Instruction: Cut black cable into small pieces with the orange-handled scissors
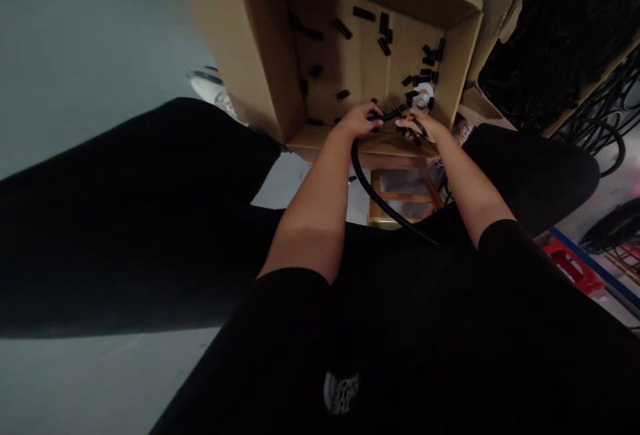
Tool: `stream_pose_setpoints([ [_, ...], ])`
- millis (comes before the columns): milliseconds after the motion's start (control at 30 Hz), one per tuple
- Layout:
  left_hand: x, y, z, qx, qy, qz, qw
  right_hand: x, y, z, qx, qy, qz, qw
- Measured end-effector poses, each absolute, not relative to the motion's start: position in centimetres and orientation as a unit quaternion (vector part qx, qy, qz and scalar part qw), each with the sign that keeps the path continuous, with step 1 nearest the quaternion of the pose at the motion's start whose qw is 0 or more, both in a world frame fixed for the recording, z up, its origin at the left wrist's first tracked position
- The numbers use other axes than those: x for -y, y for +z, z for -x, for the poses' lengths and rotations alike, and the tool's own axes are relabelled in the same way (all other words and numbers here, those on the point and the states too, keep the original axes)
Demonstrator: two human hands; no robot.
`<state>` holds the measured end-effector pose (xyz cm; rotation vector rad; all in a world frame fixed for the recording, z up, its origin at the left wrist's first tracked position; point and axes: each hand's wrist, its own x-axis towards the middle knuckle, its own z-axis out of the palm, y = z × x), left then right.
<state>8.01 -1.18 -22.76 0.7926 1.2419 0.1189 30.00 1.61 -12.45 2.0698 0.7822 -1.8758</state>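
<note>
Nearest is the person's black shirt [280, 355] with a white logo [341, 393] on it, and below it dark-trousered legs [150, 155] spread to both sides. A black tube [371, 192] rises in a curve from the lap, passing in front of a wooden stool [404, 197], and crosses the near edge of a cardboard box [270, 68]. Over that edge the left hand [361, 120] has its fingers closed round the tube near its upper end, which points to the right. Facing it, the right hand [421, 126] is curled round a cutter [410, 118] with an orange part, its tip at the tube's end; how wide the blades stand is too small to tell. Just beyond the right hand a white roll [424, 95] lies in the box, and short black pieces [342, 28] are scattered over its bottom, closest together on the right. Off to the right is a red crate [575, 268]; farther out are black coils [603, 122] and a second box [503, 12] full of dark pieces
</note>
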Motion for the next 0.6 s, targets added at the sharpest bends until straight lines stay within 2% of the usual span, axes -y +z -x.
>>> stream_pose_setpoints([
  [200, -0.3, -23.0, -6.4, -0.625, 0.039, -0.334, 0.705, -1.4, -12.2, -30.6, -0.336, -0.599, -0.714, 0.137],
  [433, 0.5, -22.4, -8.5, -0.665, 0.054, -0.281, 0.690, -1.0, -12.0, -28.8, -0.254, -0.626, -0.728, 0.116],
  [600, 1.3, -21.5, -9.0, -0.632, 0.036, -0.265, 0.728, -1.1, -11.9, -28.1, -0.247, -0.632, -0.728, 0.097],
])
